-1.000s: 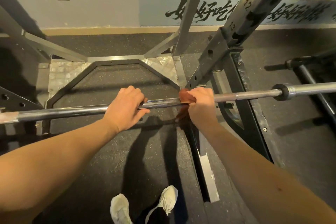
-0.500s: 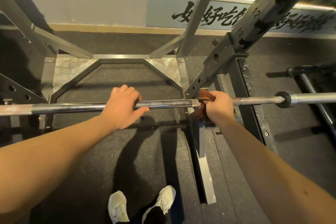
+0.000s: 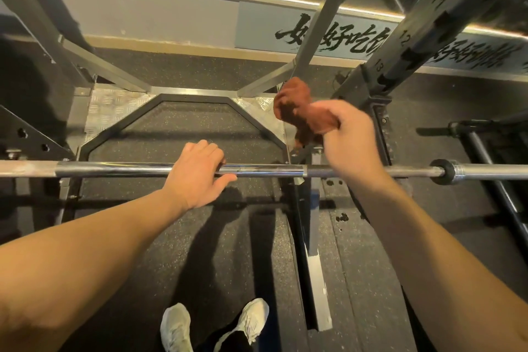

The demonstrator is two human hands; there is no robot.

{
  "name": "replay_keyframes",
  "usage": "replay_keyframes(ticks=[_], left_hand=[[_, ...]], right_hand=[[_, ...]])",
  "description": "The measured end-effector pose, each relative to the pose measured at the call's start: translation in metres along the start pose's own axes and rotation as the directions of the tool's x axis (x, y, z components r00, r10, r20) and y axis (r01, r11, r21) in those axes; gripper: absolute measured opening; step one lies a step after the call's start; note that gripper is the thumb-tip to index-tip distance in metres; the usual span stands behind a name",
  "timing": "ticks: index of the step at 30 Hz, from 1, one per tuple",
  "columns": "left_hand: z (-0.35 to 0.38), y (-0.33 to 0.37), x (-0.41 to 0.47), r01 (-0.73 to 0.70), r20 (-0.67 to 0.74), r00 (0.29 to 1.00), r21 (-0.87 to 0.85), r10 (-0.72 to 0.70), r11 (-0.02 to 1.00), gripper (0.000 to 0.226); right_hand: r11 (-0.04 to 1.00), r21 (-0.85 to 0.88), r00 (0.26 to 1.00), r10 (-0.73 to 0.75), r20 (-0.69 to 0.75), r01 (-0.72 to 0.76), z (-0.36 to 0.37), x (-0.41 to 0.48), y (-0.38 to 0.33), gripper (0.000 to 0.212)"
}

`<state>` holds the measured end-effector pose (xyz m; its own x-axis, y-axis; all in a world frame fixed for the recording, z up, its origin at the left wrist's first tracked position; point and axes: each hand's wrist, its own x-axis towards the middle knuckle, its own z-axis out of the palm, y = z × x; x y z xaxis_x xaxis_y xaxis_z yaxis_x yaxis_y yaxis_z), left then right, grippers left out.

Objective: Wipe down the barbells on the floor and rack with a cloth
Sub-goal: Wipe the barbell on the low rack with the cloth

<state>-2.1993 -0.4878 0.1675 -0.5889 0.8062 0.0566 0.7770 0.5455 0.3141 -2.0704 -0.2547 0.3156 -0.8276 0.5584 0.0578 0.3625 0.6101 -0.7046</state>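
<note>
- hands first, left one then right one?
- left hand (image 3: 197, 173) is wrapped over the barbell (image 3: 114, 170) near mid-shaft, fingers curled across the top and thumb lying along the near side. right hand (image 3: 351, 140) is clenched around a bunched rust-brown cloth (image 3: 300, 111). it is blurred and held above and beyond the bar, not touching it.
- where does the bar sit, and which way does it run?
- it is raised in the rack (image 3: 183, 91), well above the floor (image 3: 200, 251). i can't make out the hooks that carry it. its long axis lies level, straight across the view from left to right. the left end runs out of frame. the right end, with its collar (image 3: 438, 175) and sleeve, points out past the dark numbered upright (image 3: 423, 46).
- how far along is the job?
- hard to call. the shaft around the left hand gleams, which may mean it is wiped, but nothing proves it. with the cloth off the metal, no wiping is under way. i'd judge the right sleeve is yet to do, and a darker bar (image 3: 483, 151) lying low at far right looks untouched.
</note>
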Motion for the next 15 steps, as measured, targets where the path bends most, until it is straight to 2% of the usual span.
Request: replay_keyframes(ticks=[1, 3, 5, 6, 8, 10, 12, 14, 15], left_hand=[[0.000, 0.000, 0.000, 0.004, 0.002, 1.000, -0.003, -0.004, 1.000, 0.041], [0.000, 0.000, 0.000, 0.003, 0.006, 1.000, -0.002, -0.003, 1.000, 0.041], [0.001, 0.000, 0.000, 0.005, 0.009, 1.000, 0.005, -0.005, 1.000, 0.040], [0.000, 0.001, 0.001, 0.009, 0.007, 1.000, 0.007, -0.009, 1.000, 0.040], [0.001, 0.001, 0.000, 0.024, 0.006, 1.000, 0.002, -0.024, 1.000, 0.038], [0.000, 0.004, 0.000, 0.035, 0.017, 0.999, -0.005, -0.035, 0.999, 0.038], [-0.002, 0.008, 0.000, 0.056, 0.026, 0.998, 0.002, -0.056, 0.998, 0.038], [-0.003, 0.014, -0.002, 0.098, -0.001, 0.995, 0.025, -0.098, 0.995, 0.039], [-0.003, 0.018, -0.004, 0.124, -0.024, 0.992, 0.023, -0.123, 0.992, 0.040]], right_hand=[[0.993, -0.120, 0.996, 0.011, 0.087, -0.001, 0.011, -0.004, 0.010, 0.028], [0.967, -0.256, 0.968, 0.064, 0.242, 0.000, 0.034, -0.028, 0.026, 0.026], [0.928, -0.338, 0.950, -0.048, 0.310, 0.157, 0.062, -0.059, 0.056, 0.029], [0.875, -0.421, 0.934, -0.088, 0.346, 0.238, 0.072, -0.072, 0.071, 0.035], [0.860, -0.450, 0.928, -0.068, 0.365, 0.240, 0.077, -0.081, 0.083, 0.045], [0.899, -0.359, 0.926, -0.113, 0.359, 0.249, 0.072, -0.079, 0.079, 0.051], [0.910, -0.318, 0.944, -0.178, 0.276, 0.265, 0.070, -0.073, 0.077, 0.050], [0.871, -0.446, 0.975, -0.145, 0.167, 0.206, 0.071, -0.064, 0.083, 0.047], [0.851, -0.509, 0.987, -0.060, 0.151, 0.130, 0.073, -0.059, 0.084, 0.047]])
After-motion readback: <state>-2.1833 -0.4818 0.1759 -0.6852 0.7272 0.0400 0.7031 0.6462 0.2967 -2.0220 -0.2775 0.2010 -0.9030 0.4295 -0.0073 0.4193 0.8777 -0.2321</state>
